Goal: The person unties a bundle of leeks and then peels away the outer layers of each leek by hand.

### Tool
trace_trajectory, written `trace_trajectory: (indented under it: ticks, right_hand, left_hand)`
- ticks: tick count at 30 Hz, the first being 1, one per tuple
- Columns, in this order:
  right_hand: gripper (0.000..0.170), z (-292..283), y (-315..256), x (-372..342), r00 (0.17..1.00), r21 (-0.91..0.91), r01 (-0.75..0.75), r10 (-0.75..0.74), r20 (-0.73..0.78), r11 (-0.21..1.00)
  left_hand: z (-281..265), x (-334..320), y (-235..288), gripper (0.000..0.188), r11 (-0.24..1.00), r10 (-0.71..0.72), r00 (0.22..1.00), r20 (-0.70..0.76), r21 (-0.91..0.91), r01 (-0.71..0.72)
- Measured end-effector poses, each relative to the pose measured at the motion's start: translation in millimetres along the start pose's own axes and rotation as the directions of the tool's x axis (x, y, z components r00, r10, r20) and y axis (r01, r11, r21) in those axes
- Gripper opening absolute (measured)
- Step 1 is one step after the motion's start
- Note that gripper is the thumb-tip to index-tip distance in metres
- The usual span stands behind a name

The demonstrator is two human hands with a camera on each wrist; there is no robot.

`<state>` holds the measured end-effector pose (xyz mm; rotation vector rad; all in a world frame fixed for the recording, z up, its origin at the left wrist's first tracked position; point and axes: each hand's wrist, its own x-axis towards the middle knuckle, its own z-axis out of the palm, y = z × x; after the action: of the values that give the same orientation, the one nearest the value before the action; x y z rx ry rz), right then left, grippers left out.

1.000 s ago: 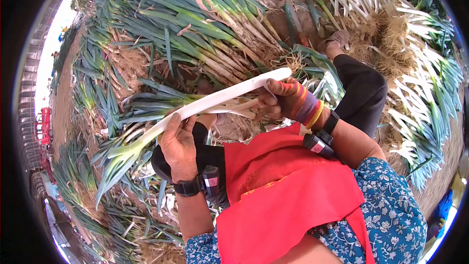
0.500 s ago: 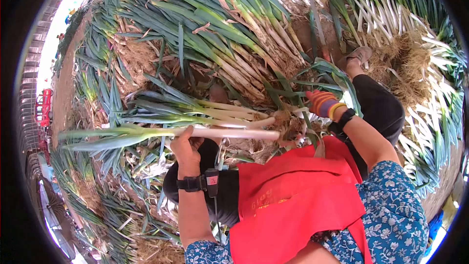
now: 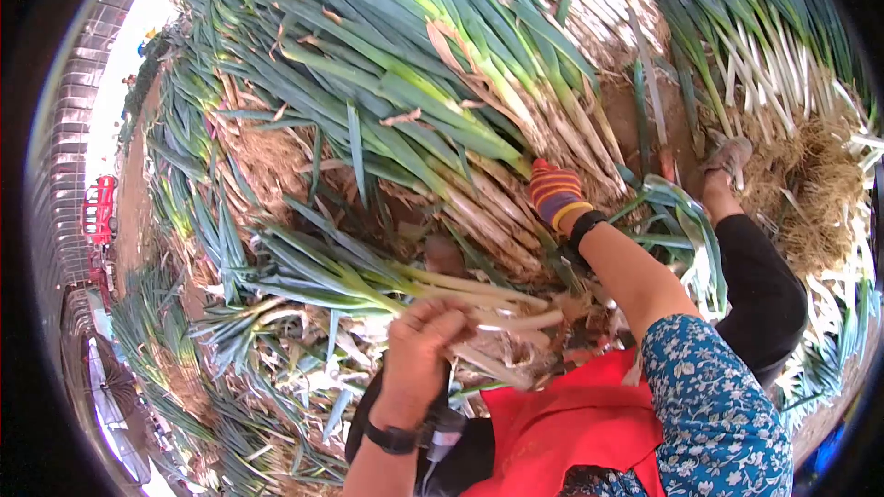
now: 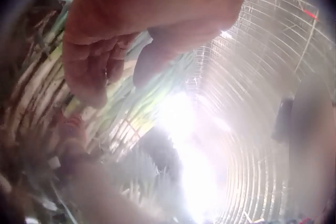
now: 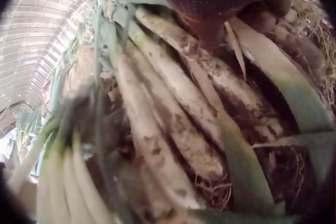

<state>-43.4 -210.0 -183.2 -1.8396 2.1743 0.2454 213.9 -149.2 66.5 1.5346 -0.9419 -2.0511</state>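
- My left hand [image 3: 424, 350]: loosely curved, nothing held, near clean leeks [image 3: 527, 321].
- My gloved right hand [image 3: 558, 196]: at far dirty leeks [image 3: 493, 216], grip unclear.
- Probably light, stiff, gritty; grab pale shanks [image 5: 149, 124].

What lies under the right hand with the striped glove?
Soil-stained leek stalks show beneath the right hand. What its palm covers, and whether its grip is closed, cannot be seen.

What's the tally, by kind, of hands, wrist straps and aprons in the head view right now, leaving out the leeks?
Bare left hand: 1
Gloved right hand: 1
Black wrist straps: 2
Red apron: 1
Total: 5
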Motion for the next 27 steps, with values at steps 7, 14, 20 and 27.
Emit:
trace_trajectory:
  ticks: [7, 14, 20, 27]
  right_hand:
    - [0.031, -5, 5, 2, 0.987, 0.033, 0.115, -0.110, -0.116, 0.993]
    - [0.049, -64, 23, -83, 0.976, 0.514, 0.203, -0.133, -0.170, 0.833]
    - [0.045, -151, -10, -159, 0.886, 0.954, 0.262, -0.357, -0.297, -0.143]
    - [0.044, -137, -7, -269, 0.923, 0.623, 0.366, -0.182, -0.340, 0.691]
  left_hand:
    - [41, -9, 10, 0.019, 0.998, -0.003, 0.997, 0.080, 0.061, -0.002]
    - [69, -12, 0, 0.019, 1.000, 0.022, 0.984, 0.177, -0.002, -0.022]
    - [78, 8, -6, 0.027, 0.869, 0.438, 0.851, -0.290, -0.107, -0.484]
    - [72, -15, 21, 0.031, 0.636, 0.578, 0.782, -0.233, -0.472, -0.611]
